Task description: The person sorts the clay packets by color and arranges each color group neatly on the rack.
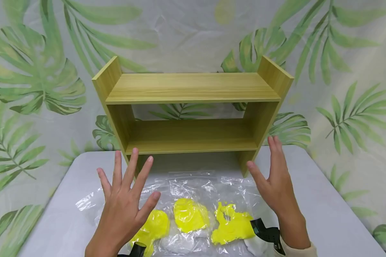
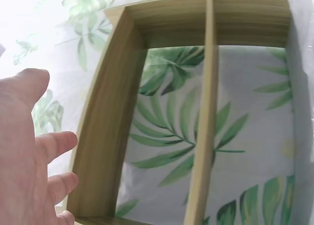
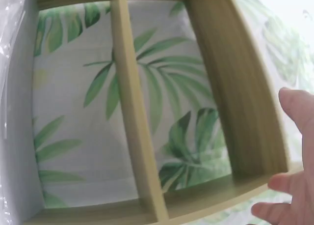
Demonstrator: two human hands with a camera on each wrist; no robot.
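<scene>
My left hand (image 1: 122, 203) hovers with its fingers spread, over the left part of several clear plastic bags (image 1: 212, 189). To the right, my right hand (image 1: 278, 182) is raised with straight fingers and the thumb apart, holding nothing. Inside the bags show bright yellow lumps: one (image 1: 154, 228) partly behind the left hand, one (image 1: 190, 215) in the middle and one (image 1: 232, 223) near the right wrist. Beyond the hands stands a light wooden two-tier shelf (image 1: 193, 87), upright. Both wrist views show the shelf and fingers apart from it or overlapping its edge; contact cannot be told.
The shelf stands at the back of a white-covered table (image 1: 321, 200). A cloth with green leaf print (image 1: 186, 35) hangs behind and at the sides. White material (image 1: 177, 244) lies in the bags below the yellow lumps. Black wrist straps (image 1: 267, 232) show at the wrists.
</scene>
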